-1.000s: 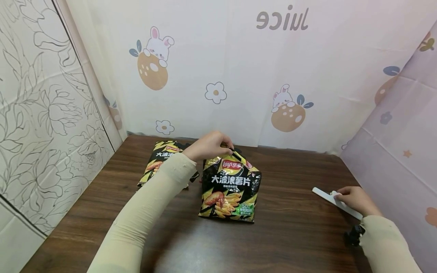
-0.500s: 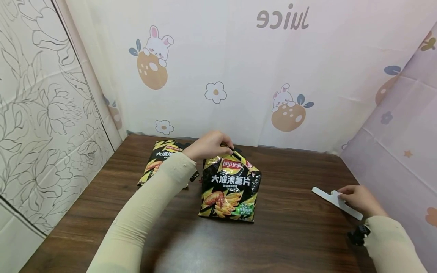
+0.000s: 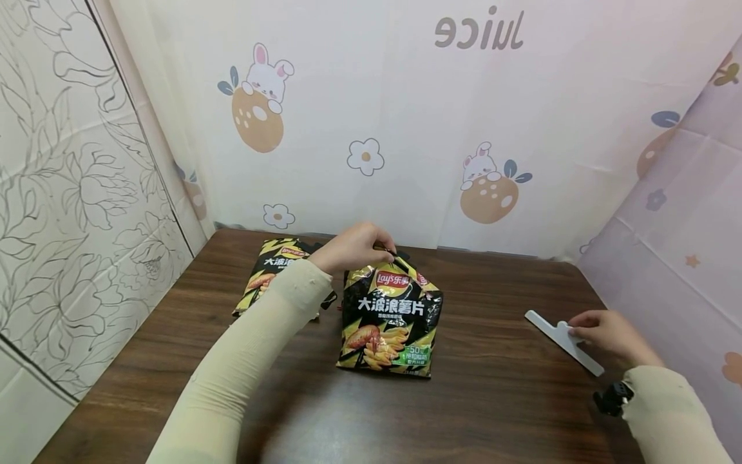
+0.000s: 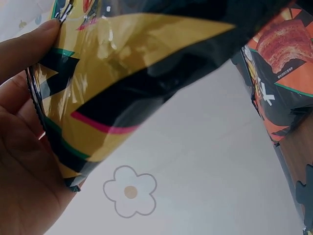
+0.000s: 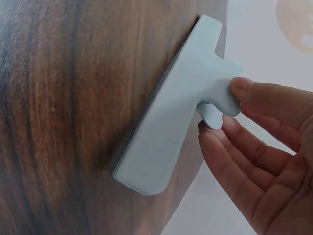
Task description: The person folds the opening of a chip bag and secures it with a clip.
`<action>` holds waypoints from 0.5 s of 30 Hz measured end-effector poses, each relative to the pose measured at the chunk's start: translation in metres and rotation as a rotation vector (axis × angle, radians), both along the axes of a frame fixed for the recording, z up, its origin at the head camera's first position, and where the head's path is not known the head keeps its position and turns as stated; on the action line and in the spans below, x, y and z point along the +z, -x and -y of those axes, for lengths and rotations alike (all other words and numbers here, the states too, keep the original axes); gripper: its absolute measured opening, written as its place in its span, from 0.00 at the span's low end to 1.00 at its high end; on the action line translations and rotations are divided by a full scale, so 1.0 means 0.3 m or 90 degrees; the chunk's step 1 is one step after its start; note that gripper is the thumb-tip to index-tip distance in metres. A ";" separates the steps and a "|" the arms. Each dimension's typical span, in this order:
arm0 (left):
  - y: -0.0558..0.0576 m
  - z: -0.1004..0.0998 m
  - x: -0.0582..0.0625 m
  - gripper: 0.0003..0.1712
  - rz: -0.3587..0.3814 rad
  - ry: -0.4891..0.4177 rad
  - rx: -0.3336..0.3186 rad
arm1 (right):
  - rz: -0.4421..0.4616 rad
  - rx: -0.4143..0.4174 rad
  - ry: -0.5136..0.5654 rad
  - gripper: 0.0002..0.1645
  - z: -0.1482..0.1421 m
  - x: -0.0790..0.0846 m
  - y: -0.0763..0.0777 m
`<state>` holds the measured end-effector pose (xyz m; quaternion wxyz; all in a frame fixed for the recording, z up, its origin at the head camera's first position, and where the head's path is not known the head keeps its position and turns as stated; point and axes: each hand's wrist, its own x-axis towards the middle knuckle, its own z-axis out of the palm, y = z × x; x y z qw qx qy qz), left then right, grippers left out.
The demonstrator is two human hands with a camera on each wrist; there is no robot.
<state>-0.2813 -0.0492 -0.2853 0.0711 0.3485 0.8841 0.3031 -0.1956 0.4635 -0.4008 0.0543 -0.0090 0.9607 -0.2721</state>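
A black and yellow bag of potato chips [image 3: 391, 322] stands in the middle of the table, its top corner folded over. My left hand [image 3: 362, 248] pinches that folded top between thumb and fingers; in the left wrist view the thumb [image 4: 41, 41] presses on the shiny film. At the right, my right hand [image 3: 608, 335] pinches the handle tabs of a long white bag clip [image 5: 166, 107]. The thumb [image 5: 269, 100] lies on one tab and the fingertips are at the other. How far the clip's bars part cannot be told.
A second chip bag [image 3: 263, 274] lies at the left, partly hidden by my left sleeve. An orange and black bag [image 4: 283, 73] shows at the right of the left wrist view. A printed curtain [image 3: 406, 129] closes off the table's [image 3: 487, 386] back.
My right hand has shifted its hold on the clip and now tilts it up, moving it slightly left. The left hand and the chip bag stay as they were.
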 end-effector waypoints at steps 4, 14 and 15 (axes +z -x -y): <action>-0.001 0.001 0.000 0.09 0.000 0.001 0.002 | 0.000 -0.001 0.023 0.19 0.007 0.007 0.001; -0.003 0.003 0.001 0.09 -0.005 0.000 0.002 | 0.013 -0.014 0.029 0.27 0.055 0.057 0.007; -0.003 0.004 0.001 0.09 -0.004 -0.002 0.001 | 0.009 -0.008 0.015 0.27 0.058 0.062 0.010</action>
